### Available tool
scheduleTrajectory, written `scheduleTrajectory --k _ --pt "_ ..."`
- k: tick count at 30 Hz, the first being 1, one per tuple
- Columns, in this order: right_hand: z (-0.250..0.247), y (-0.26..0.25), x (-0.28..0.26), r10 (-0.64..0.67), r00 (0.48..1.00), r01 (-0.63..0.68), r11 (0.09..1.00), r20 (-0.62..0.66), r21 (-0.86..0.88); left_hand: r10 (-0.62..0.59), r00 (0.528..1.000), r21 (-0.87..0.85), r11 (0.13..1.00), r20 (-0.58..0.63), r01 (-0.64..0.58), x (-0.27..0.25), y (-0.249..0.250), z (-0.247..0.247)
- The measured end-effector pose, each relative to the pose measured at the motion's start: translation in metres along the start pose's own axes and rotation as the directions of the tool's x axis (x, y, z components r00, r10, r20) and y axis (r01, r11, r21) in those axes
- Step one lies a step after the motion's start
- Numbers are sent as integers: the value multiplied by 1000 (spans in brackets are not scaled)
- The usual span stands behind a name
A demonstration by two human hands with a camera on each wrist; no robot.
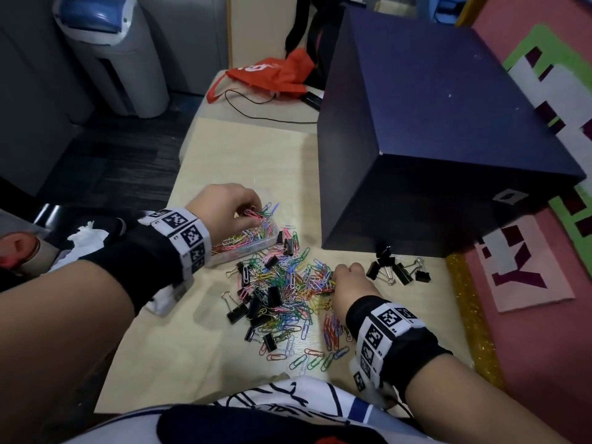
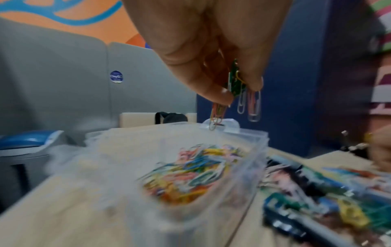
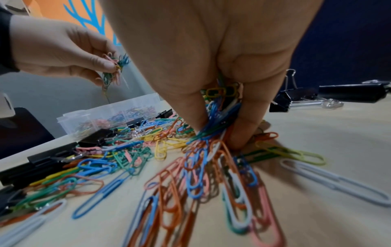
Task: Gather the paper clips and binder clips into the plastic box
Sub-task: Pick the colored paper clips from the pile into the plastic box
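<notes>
A clear plastic box (image 1: pixel 256 248) (image 2: pixel 253 147) (image 3: pixel 88 117) stands on the table, holding many coloured paper clips. My left hand (image 1: pixel 246 209) (image 2: pixel 237 93) (image 3: pixel 110 66) hovers above it, pinching a small bunch of paper clips (image 2: pixel 234 78). A loose heap of coloured paper clips (image 1: pixel 288 283) (image 3: pixel 148 158) mixed with black binder clips (image 1: pixel 274 296) lies in front of the box. My right hand (image 1: pixel 334 280) (image 3: pixel 217 133) is down on the heap's right side, its fingers pinching a bundle of clips against the table.
A large dark blue box (image 1: pixel 432 139) stands at the back right, with several black binder clips (image 1: pixel 397 270) (image 3: pixel 296 98) at its foot. A red bag (image 1: pixel 272 75) and a black cable (image 1: pixel 256 113) lie at the far end. The table edge (image 1: pixel 134 347) runs along the left.
</notes>
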State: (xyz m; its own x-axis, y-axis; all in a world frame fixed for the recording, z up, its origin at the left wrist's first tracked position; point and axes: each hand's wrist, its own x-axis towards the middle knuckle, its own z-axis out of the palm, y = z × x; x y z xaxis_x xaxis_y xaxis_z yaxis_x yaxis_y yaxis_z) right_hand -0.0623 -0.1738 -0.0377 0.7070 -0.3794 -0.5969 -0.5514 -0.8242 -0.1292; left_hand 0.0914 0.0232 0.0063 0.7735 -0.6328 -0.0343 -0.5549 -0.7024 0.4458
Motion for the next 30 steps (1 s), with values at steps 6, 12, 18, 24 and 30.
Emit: scheduleTrajectory --k 6,12,18,24,30 --pt "-3 -3 -1 0 1000 0 1000 5 -16 -163 975 109 983 149 148 -2 -23 2" --pt "-11 -2 0 -16 1000 17 999 16 -45 -239 971 145 961 15 235 -8 -36 17" --pt "-30 -9 3 3 996 16 978 89 -209 -219 975 89 972 21 217 -10 -37 22" --pt "-60 -40 1 -110 994 109 987 1 -117 -248 967 29 968 -51 250 -11 -43 28" --pt "-62 -88 8 -237 968 251 887 -85 388 -279 959 5 960 -38 280 -8 -43 28"
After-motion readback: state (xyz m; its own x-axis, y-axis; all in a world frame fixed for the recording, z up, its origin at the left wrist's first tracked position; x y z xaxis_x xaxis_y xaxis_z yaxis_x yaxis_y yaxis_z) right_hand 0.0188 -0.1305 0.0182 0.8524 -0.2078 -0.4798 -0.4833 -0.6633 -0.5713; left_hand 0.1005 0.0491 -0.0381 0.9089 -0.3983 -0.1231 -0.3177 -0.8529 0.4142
